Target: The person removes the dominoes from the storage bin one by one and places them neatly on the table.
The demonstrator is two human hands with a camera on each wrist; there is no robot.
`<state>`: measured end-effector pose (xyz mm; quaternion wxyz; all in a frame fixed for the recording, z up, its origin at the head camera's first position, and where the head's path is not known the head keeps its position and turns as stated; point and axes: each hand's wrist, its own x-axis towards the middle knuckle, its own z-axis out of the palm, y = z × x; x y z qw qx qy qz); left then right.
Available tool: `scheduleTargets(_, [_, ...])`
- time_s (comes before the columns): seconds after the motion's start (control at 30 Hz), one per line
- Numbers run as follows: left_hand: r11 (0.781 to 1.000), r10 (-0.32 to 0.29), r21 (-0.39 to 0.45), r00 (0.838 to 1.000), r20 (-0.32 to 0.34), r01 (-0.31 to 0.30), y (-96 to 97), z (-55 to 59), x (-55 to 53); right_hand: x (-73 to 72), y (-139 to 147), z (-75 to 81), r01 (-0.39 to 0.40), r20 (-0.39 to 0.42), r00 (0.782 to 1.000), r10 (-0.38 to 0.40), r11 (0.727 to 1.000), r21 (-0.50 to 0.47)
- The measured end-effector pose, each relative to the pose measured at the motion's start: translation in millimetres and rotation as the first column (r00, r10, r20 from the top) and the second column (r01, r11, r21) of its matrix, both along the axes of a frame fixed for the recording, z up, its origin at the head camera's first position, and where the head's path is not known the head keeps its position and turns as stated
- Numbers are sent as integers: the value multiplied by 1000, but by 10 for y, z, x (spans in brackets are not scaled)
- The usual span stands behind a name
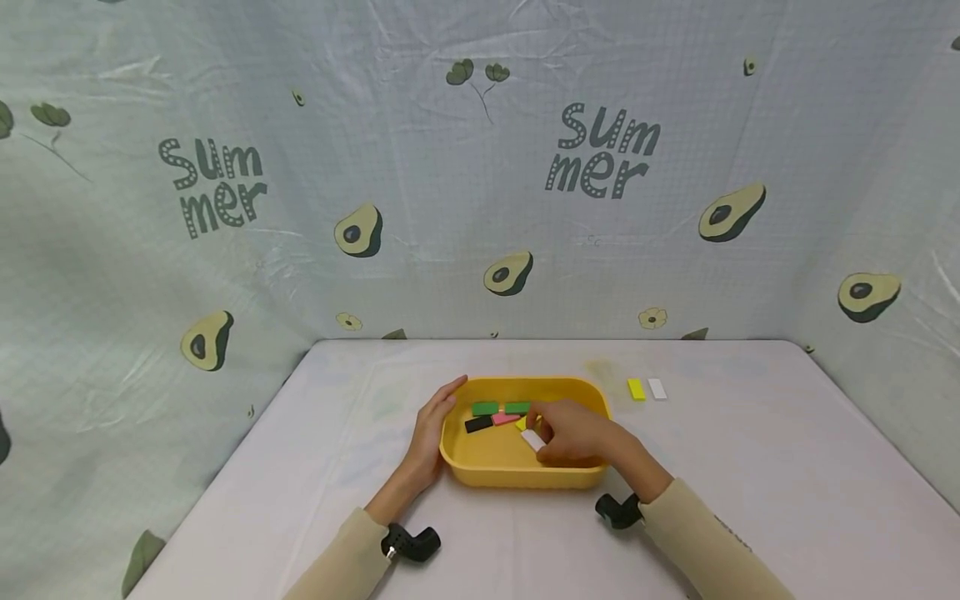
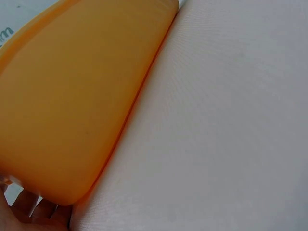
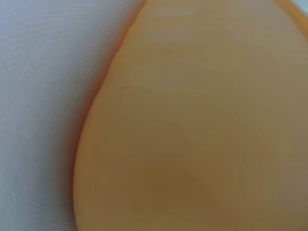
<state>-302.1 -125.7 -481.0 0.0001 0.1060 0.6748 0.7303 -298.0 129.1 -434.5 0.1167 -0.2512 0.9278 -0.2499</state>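
Observation:
A yellow-orange plastic tray [image 1: 517,477] stands on the table, holding small rectangular blocks. Along its left wall lies my left hand [image 1: 429,433], fingers stretched out and touching the outside; the left wrist view shows those fingers [image 2: 45,211] at the tray's corner. Reaching over the right side, my right hand [image 1: 573,432] has its thumb and index finger bent around a white block [image 1: 533,440]. Beside it are a partly covered yellow block [image 1: 521,424], a pink block [image 1: 506,418], a black block [image 1: 478,424] and two green blocks [image 1: 485,408]. The tray wall [image 3: 192,120] hides the right hand in its wrist view.
Behind the tray to the right, a yellow block [image 1: 636,389] and a white block [image 1: 657,389] lie side by side on the white-covered table [image 1: 750,467]. A patterned sheet [image 1: 450,167] hangs around the back and sides.

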Motion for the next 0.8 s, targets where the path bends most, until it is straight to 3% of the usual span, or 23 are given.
scheduleTargets(0.8, [1000,12,0,1000,0,-12,12,16,10,-2,1,17,-11,14,1000,11,1000,17])
